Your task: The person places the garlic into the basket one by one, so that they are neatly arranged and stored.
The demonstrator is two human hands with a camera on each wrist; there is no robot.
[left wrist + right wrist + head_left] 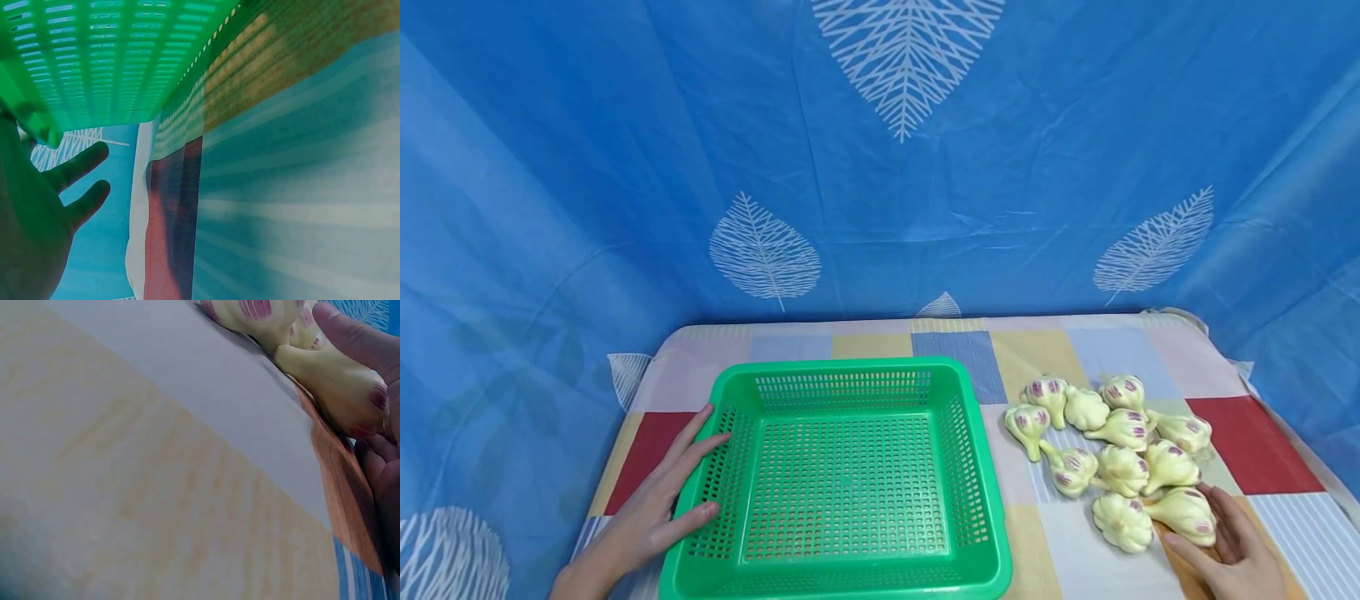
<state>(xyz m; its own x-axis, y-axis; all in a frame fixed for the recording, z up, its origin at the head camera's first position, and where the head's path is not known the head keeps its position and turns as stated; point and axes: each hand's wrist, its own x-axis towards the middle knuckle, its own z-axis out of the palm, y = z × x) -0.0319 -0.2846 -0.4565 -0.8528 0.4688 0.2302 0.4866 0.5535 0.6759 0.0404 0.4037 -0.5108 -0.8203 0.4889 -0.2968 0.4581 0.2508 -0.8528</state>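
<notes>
At the left rim of a green plastic basket (847, 483), my left hand (658, 492) rests with fingers spread and fairly straight, thumb and fingertips over the edge. In the left wrist view two fingers (87, 165) stick out beside the basket's slotted wall (112, 69). My right hand (1236, 542) holds a garlic bulb (1186, 514) at the pile's near right corner, thumb on the near side and fingers around its far end. The right wrist view shows this pale, purple-streaked bulb (340, 384) low over the cloth, its neck towards another bulb (250, 315).
Several more garlic bulbs (1123, 471) lie bunched on the patchwork tablecloth (1097, 542) right of the basket. Blue curtains with white leaf prints (910, 225) hang behind the table and at both sides.
</notes>
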